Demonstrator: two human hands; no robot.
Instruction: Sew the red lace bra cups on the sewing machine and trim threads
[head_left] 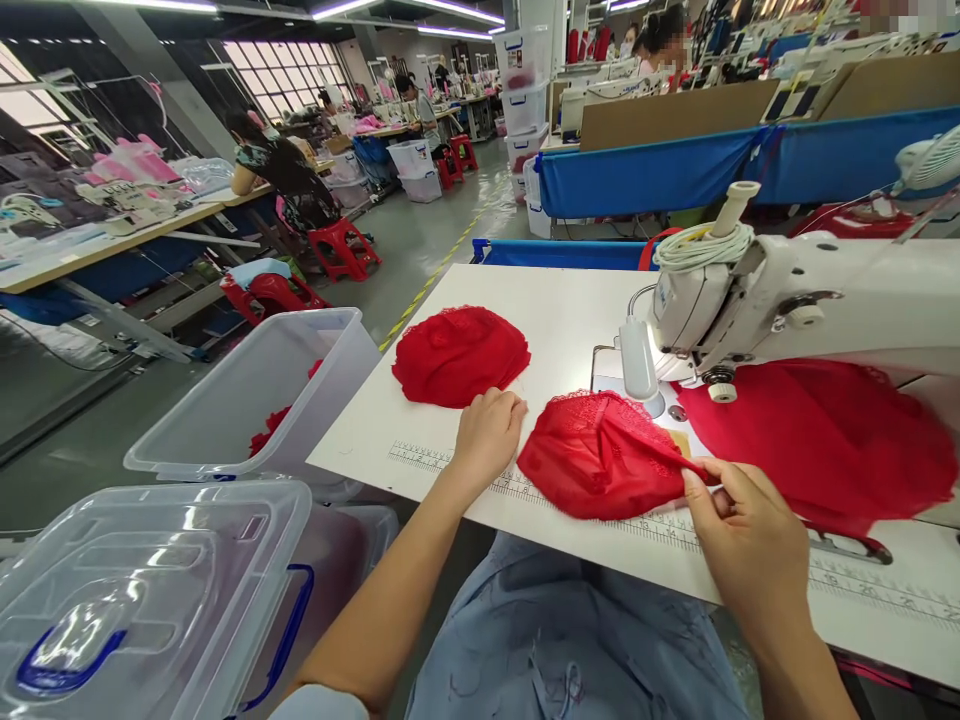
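Note:
My right hand [750, 530] pinches the right-hand tip of a red lace-edged fabric piece [600, 455], which lies on the white sewing table [570, 290] in front of the machine. My left hand [489, 440] rests between this piece and a second red lace-edged piece [459, 355] farther left. Its fingers are curled closed, and whatever may be in them is hidden. A larger stack of red fabric [832, 440] lies under the arm of the white sewing machine [825, 300]. A printed ruler scale [420, 455] runs along the table's near edge.
To the left stands an open clear bin [247, 390] with red scraps inside. Nearer sits a lidded clear box [150, 590] with blue handles. Beyond are red stools [341, 250], a seated co-worker [289, 185] and stacked bins [523, 110]. A fan [930, 160] is at right.

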